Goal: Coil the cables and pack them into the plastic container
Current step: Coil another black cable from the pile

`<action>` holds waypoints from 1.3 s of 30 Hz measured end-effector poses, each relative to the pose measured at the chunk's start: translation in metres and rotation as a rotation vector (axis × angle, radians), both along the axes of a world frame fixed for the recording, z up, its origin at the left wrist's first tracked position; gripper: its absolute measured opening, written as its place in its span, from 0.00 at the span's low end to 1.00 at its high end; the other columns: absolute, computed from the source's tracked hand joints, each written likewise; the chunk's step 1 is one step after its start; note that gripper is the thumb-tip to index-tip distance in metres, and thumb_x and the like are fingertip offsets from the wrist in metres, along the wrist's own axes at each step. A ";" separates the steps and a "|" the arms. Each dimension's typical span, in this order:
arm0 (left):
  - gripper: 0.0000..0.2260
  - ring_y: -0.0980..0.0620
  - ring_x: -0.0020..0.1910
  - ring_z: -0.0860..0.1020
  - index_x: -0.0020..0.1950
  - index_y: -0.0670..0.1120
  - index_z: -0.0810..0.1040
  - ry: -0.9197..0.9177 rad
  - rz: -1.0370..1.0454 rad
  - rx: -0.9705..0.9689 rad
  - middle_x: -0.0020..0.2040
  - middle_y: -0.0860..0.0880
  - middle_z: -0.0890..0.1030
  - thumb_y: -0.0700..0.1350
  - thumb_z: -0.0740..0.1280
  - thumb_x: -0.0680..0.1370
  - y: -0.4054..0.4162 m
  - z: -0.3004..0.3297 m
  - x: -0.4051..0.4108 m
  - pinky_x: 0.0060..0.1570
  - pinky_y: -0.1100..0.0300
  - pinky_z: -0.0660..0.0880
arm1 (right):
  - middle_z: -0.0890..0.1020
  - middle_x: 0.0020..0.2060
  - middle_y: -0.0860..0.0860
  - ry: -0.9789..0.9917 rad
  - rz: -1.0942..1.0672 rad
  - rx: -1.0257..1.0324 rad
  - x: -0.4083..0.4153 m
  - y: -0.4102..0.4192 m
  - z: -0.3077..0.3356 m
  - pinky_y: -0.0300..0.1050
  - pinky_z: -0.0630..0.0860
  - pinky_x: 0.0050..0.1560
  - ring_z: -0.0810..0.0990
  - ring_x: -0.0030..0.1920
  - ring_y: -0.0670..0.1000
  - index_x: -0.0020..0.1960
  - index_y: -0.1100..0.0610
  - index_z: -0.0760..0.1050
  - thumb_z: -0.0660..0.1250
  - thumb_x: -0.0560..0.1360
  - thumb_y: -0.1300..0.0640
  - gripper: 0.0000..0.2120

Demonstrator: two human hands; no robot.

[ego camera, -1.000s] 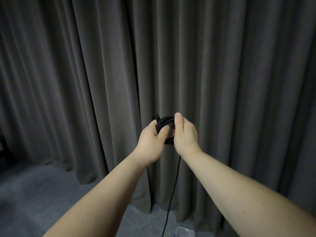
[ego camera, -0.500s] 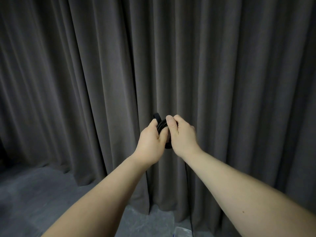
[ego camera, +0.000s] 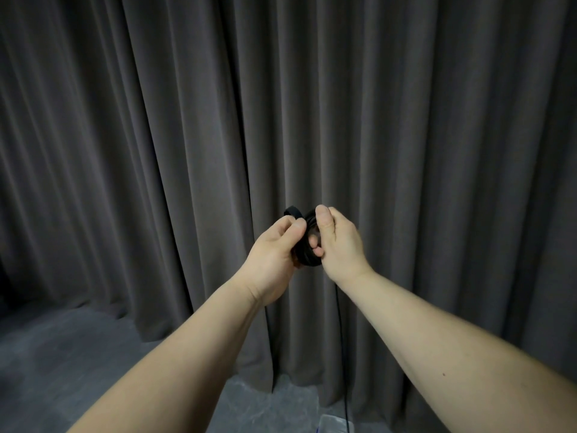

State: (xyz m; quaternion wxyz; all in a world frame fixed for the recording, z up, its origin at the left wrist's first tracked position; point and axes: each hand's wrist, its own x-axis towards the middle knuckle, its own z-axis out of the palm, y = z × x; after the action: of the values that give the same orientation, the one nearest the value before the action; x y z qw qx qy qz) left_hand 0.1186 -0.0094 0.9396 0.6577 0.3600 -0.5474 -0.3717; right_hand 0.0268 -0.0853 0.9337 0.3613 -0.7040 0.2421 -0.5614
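Note:
A small coil of black cable (ego camera: 307,256) is held up in front of me between both hands. My left hand (ego camera: 273,250) grips its left side, thumb and fingers curled round the loops, and a black strap end (ego camera: 292,211) sticks up above it. My right hand (ego camera: 338,245) grips the right side, thumb over the top of the coil. The loose tail of the cable (ego camera: 342,354) hangs down from under my right wrist towards the floor. A corner of the clear plastic container (ego camera: 332,425) shows at the bottom edge.
A dark grey pleated curtain (ego camera: 187,135) fills the whole background close behind my hands. Grey floor (ego camera: 62,354) lies below it at the left and bottom.
My right hand has turned round the coil, its thumb now on top, and the hanging tail has shifted to the right under my right wrist. My left hand keeps its grip.

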 end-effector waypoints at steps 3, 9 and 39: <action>0.09 0.52 0.32 0.70 0.42 0.45 0.65 -0.047 0.082 -0.032 0.32 0.50 0.71 0.45 0.61 0.81 -0.003 -0.001 0.001 0.41 0.56 0.70 | 0.78 0.28 0.48 0.057 -0.043 -0.015 0.002 -0.002 -0.003 0.43 0.73 0.39 0.77 0.32 0.48 0.43 0.59 0.72 0.51 0.82 0.45 0.21; 0.11 0.50 0.34 0.65 0.40 0.46 0.62 -0.161 0.224 -0.079 0.31 0.50 0.69 0.48 0.62 0.76 -0.005 -0.005 0.004 0.39 0.54 0.65 | 0.78 0.36 0.46 0.121 -0.044 0.017 0.002 0.001 -0.003 0.37 0.69 0.38 0.75 0.38 0.42 0.43 0.54 0.72 0.49 0.82 0.45 0.19; 0.07 0.54 0.35 0.73 0.46 0.44 0.70 -0.028 0.434 0.046 0.35 0.48 0.74 0.41 0.58 0.83 -0.011 -0.011 0.041 0.47 0.55 0.73 | 0.80 0.37 0.42 0.302 0.067 -0.233 0.007 0.016 0.016 0.37 0.74 0.46 0.78 0.41 0.41 0.41 0.50 0.75 0.70 0.72 0.63 0.09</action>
State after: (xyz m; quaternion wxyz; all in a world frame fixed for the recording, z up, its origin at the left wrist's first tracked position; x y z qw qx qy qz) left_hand 0.1593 -0.0206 0.9286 0.7061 0.4896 -0.4575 -0.2290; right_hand 0.0335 -0.0694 0.9501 0.2553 -0.8250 0.2032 -0.4614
